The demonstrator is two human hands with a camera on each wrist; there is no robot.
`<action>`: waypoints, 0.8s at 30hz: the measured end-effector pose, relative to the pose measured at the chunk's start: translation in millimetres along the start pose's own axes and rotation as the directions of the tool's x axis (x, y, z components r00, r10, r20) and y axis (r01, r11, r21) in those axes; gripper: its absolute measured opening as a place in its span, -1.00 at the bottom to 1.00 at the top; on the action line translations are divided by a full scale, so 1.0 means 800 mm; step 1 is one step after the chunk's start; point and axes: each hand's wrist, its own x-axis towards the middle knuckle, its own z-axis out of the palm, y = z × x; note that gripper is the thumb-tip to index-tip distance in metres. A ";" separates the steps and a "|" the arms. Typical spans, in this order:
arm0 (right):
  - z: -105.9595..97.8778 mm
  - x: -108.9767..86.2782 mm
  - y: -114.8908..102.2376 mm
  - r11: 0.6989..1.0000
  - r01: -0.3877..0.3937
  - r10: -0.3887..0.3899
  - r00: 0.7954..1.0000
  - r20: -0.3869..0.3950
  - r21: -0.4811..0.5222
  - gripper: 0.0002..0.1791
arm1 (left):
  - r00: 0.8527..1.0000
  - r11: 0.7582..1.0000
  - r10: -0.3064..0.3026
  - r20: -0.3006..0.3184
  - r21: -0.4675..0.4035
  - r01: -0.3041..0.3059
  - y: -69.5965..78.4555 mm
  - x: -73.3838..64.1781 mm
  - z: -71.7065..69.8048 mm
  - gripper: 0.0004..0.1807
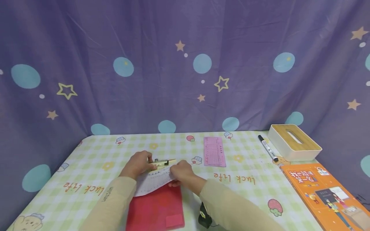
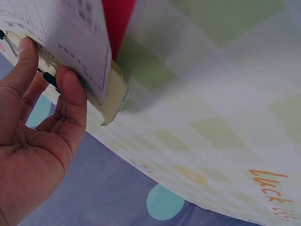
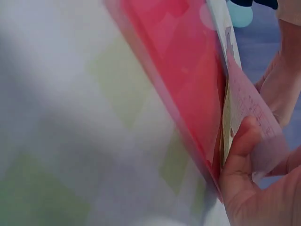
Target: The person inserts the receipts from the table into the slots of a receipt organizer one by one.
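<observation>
A printed paper sheet (image 1: 156,181) is lifted and curved over a red folder (image 1: 157,210). My right hand (image 1: 182,172) pinches the sheet's right side; in the right wrist view the thumb and fingers (image 3: 247,141) lie about its edge. My left hand (image 1: 138,164) holds a metal clip (image 1: 163,163) with dark ends at the far edge of the papers. In the left wrist view its fingers (image 2: 73,89) curl at the clip's dark end. Yellowish paper (image 2: 115,96) shows beneath the sheet. The clip's middle is partly hidden by the fingers.
A pink printed slip (image 1: 214,152) lies beyond my right hand. At right are a marker (image 1: 268,148), a tissue box (image 1: 295,144) and an orange book (image 1: 326,195). A dark object (image 1: 204,217) sits beside the folder, partly behind my right sleeve. A curtain (image 1: 185,106) hangs behind the table.
</observation>
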 end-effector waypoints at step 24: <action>0.010 0.011 0.003 0.996 -0.024 0.020 0.999 -0.045 -0.083 -0.63 | 1.000 1.000 0.019 -0.010 -0.018 -0.019 -0.005 0.001 -0.003 -0.70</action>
